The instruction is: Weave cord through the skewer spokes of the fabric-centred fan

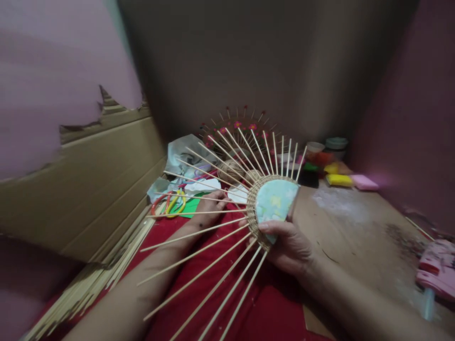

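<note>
Fingers of the right hand (293, 246) were clamped on a fabric-faced half-disc (275, 201). Grip by the left hand (210, 205) could not be determined.

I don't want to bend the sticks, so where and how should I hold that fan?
Probably by its pale blue patterned middle, coming from the right, at the straight side: thumb on top, fingers underneath. The thin sticks spread from the curved woven rim, leaving that side free. The right hand grips near there, thumb on top.
</note>
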Demonstrator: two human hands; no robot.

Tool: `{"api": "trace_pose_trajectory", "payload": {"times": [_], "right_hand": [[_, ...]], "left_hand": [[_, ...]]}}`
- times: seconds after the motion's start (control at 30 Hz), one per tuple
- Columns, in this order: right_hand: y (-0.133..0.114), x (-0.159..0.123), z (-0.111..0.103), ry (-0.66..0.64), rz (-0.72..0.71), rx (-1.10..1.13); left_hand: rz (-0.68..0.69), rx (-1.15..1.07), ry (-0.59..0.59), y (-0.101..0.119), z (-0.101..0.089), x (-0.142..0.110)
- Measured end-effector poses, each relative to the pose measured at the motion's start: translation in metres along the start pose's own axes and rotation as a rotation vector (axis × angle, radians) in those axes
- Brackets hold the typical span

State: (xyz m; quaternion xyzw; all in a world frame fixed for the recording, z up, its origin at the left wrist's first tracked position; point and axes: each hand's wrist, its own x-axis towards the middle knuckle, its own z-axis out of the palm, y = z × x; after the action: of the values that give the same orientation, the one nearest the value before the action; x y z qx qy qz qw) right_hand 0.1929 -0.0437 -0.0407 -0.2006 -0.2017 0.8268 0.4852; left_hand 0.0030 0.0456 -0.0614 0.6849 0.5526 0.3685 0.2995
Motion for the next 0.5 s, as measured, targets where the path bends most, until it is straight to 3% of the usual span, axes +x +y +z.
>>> {"api": "trace_pose_trajectory", "payload": {"times": [0.13, 0.3, 0.5], "right_hand": [[-0.024, -0.007, 0.005, 0.027, -0.091, 0.022], [-0.047, -0.016, 0.001, 0.144, -0.203, 0.035], [-0.043, -0.018, -0.007, 0.159, -0.183, 0.046]], "left_hand": [[0.083, 0.080, -0.002, -0.001, -0.008, 0.004], [0.080, 0.051, 0.004, 0.005, -0.012, 0.027], [0.048, -0.095, -0.069, 0.026, 0.009, 0.064]]}}
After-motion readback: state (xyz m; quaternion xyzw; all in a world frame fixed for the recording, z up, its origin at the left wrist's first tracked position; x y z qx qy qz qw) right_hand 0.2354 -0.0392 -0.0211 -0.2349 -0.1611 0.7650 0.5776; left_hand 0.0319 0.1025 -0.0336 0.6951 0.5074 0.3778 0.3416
